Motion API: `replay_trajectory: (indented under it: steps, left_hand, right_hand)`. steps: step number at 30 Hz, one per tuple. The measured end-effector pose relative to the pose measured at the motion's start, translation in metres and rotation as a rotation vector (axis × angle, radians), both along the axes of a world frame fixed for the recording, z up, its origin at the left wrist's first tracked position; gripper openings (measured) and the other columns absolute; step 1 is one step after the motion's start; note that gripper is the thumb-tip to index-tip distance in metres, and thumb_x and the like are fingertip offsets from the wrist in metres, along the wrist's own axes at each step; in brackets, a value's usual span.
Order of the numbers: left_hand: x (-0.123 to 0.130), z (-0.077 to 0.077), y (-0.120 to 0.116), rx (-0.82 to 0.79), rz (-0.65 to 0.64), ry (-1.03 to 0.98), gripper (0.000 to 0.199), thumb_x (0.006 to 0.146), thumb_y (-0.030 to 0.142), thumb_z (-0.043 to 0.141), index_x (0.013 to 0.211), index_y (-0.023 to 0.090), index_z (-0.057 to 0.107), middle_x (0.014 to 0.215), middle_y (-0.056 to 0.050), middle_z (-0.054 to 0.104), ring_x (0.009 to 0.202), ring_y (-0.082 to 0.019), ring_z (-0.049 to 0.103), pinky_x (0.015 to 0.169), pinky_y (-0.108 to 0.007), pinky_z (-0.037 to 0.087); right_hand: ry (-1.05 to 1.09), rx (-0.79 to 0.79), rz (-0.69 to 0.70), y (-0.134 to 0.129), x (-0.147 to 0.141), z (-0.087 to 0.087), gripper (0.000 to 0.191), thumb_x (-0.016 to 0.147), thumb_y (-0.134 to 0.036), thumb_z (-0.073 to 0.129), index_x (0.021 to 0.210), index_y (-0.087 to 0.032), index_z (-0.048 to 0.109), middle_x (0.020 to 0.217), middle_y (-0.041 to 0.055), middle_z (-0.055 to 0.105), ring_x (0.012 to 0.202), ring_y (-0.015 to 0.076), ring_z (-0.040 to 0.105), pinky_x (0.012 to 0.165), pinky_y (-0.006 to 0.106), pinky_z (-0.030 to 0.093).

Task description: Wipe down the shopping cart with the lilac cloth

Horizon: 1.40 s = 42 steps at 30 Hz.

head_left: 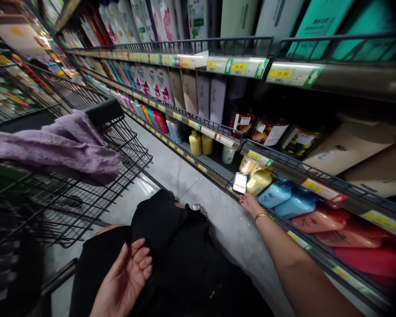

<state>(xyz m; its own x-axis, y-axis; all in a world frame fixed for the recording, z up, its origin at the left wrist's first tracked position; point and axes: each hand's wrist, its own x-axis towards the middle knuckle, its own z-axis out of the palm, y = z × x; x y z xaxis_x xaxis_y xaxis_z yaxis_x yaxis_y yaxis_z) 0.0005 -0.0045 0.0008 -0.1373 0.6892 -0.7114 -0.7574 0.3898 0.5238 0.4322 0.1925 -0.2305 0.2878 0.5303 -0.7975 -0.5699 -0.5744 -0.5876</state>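
My right hand [248, 202] reaches out to the bottom shelf, its fingers closed on a smartphone [240, 184] with a lit, partly blurred screen. Just behind the phone lies a yellow bottle [260, 181], with blue bottles [275, 194] and coral-red bottles [320, 220] farther right on the same shelf. Low over the black clothing on my lap [181, 264], my left hand [130, 268] is palm up, fingers loosely curled and apart, with nothing in it.
A black wire shopping cart [119, 185] stands at left, a lilac fluffy cloth [69, 145] draped over it. Shelves of bottles and boxes run along the right, their price-label rails [237, 66] jutting forward. Grey floor tiles [188, 187] lie between cart and shelves.
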Motion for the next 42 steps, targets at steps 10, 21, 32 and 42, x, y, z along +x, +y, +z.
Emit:
replay_trajectory:
  steps: [10, 21, 32, 42]
  left_hand:
    - [0.006, 0.006, -0.003, 0.088, 0.044, -0.018, 0.031, 0.105, 0.019, 0.044, 0.094, 0.012, 0.072, 0.079, -0.011, 0.076, 0.064, -0.019, 0.074, 0.061, -0.032, 0.063]
    - [-0.007, 0.026, -0.016, 0.523, -0.121, 0.112, 0.064, 0.071, 0.066, 0.087, 0.059, 0.017, 0.048, 0.054, 0.005, 0.039, 0.046, -0.006, 0.034, 0.044, -0.019, 0.031]
    - [-0.016, 0.267, -0.019, 1.082, -0.394, 0.554, 0.084, 0.071, 0.103, 0.042, 0.05, 0.023, 0.03, 0.048, 0.006, 0.02, 0.044, -0.006, 0.02, 0.046, -0.025, 0.016]
    - [-0.036, 0.305, -0.022, 1.048, -0.313, 0.586, 0.085, 0.076, 0.101, 0.003, 0.048, 0.024, 0.027, 0.05, 0.005, 0.013, 0.042, -0.008, 0.017, 0.045, -0.026, 0.015]
  right_hand:
    - [-0.126, 0.043, 0.228, -0.046, -0.043, 0.027, 0.031, 0.1, -0.039, 0.068, 0.121, -0.017, 0.068, 0.12, 0.0087, 0.071, 0.103, 0.0188, 0.071, 0.09, 0.037, 0.063]
    - [0.083, 0.638, 0.715, -0.062, -0.189, 0.173, 0.062, 0.058, -0.071, 0.093, 0.077, -0.016, 0.069, 0.075, 0.0024, 0.07, 0.072, 0.0145, 0.066, 0.072, 0.027, 0.055]
    - [0.616, 1.392, 1.376, -0.103, -0.293, 0.481, 0.083, 0.073, -0.102, 0.046, 0.051, -0.023, 0.032, 0.048, -0.0097, 0.026, 0.042, 0.0039, 0.019, 0.039, 0.02, 0.014]
    - [0.791, 1.312, 1.551, -0.088, -0.333, 0.511, 0.087, 0.062, -0.107, -0.001, 0.047, -0.024, 0.021, 0.042, -0.0076, 0.02, 0.041, 0.0061, 0.019, 0.037, 0.02, 0.017]
